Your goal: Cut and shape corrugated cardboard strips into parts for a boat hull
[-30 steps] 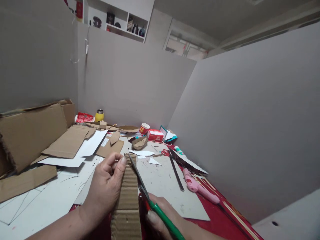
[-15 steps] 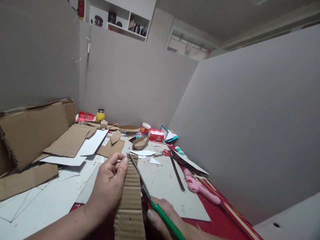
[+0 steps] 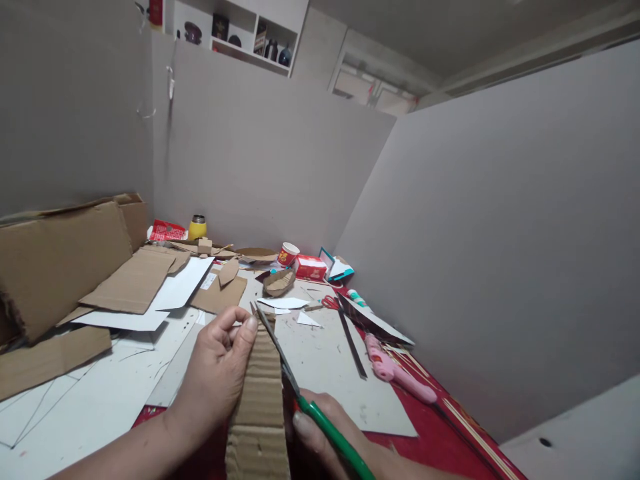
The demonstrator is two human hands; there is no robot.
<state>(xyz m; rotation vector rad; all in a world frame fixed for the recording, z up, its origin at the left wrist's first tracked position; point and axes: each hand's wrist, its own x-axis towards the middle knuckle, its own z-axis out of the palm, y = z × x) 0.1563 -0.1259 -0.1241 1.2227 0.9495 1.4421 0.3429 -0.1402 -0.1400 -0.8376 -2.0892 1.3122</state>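
Here we are, my left fingers (image 3: 244,340) pinched together, thumb against forefinger, at the far left edge of the long brown corrugated cardboard strip (image 3: 260,393), which reaches from just past my thumb down out of the bottom of the view. Over on the other side, my right fingers (image 3: 311,435) are wrapped around the green handle of the metal-bladed scissors (image 3: 280,353), the blades slanting up along the strip's right side, their two tips a sliver apart, right beside my left thumb. And that's the danger spot! A slip off a ridge, or a push too far forward, and I'd say those tips could nick skin, simply because my pinch sits so near them. Next worry: I've got hold of only one end, so the strip could swing or twist under the blades, and any cut would wander off line. Look at the crosswise crease lower down, too; if the board sags, I reckon that's where it folds. Those ridges run across the strip, so dull pressure might crush them and leave a ragged edge. Beyond my knuckles, the pale grey flat board (image 3: 345,373) lies on the red-covered table (image 3: 435,433), a small white paper triangle (image 3: 309,319) resting loose on it, and a sweep of my elbow or a dropped tool could knock that astray.
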